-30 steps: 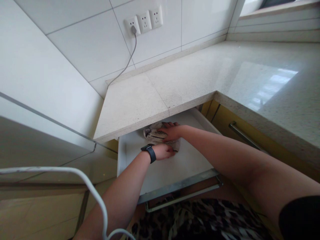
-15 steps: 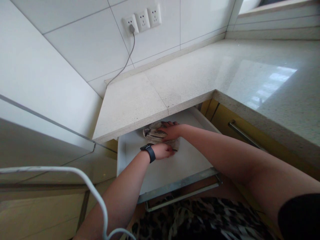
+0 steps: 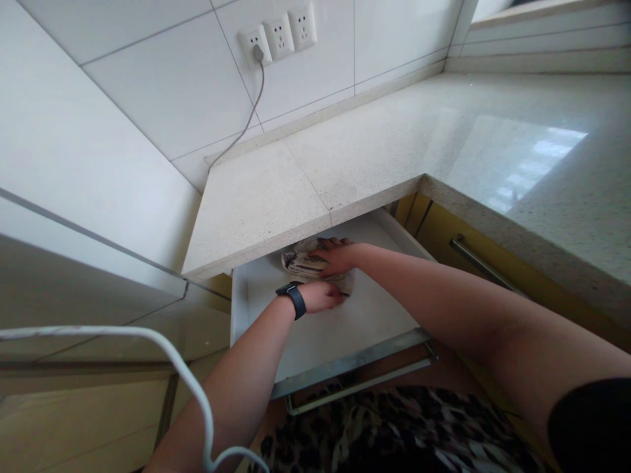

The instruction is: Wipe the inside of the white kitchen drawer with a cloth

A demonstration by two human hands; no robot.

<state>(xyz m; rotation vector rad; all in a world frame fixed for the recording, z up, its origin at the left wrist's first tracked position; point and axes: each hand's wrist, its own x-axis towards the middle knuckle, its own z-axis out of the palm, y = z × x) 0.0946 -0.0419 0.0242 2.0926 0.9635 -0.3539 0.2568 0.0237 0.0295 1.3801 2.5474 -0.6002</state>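
A folded cloth (image 3: pixel 302 261), off-white with dark markings, lies on the bottom of a pulled-out white drawer (image 3: pixel 340 351). My right hand (image 3: pixel 338 256) grips it from above, with the thumb on the near side and the fingers over the far part. Below it, my left hand (image 3: pixel 320 297), with a black watch on the wrist, has its fingers curled at the cloth's near edge. Part of the cloth is hidden under both hands.
A speckled stone countertop (image 3: pixel 266 203) overhangs the drawer's back. Its inner corner (image 3: pixel 424 177) juts out to the right. A metal handle (image 3: pixel 480 263) sticks out from the yellow cabinet. A white cable (image 3: pixel 182 368) crosses the lower left. A plug (image 3: pixel 258 54) sits in a wall socket.
Both hands stay on the cloth in nearly the same place. The view has shifted very slightly.
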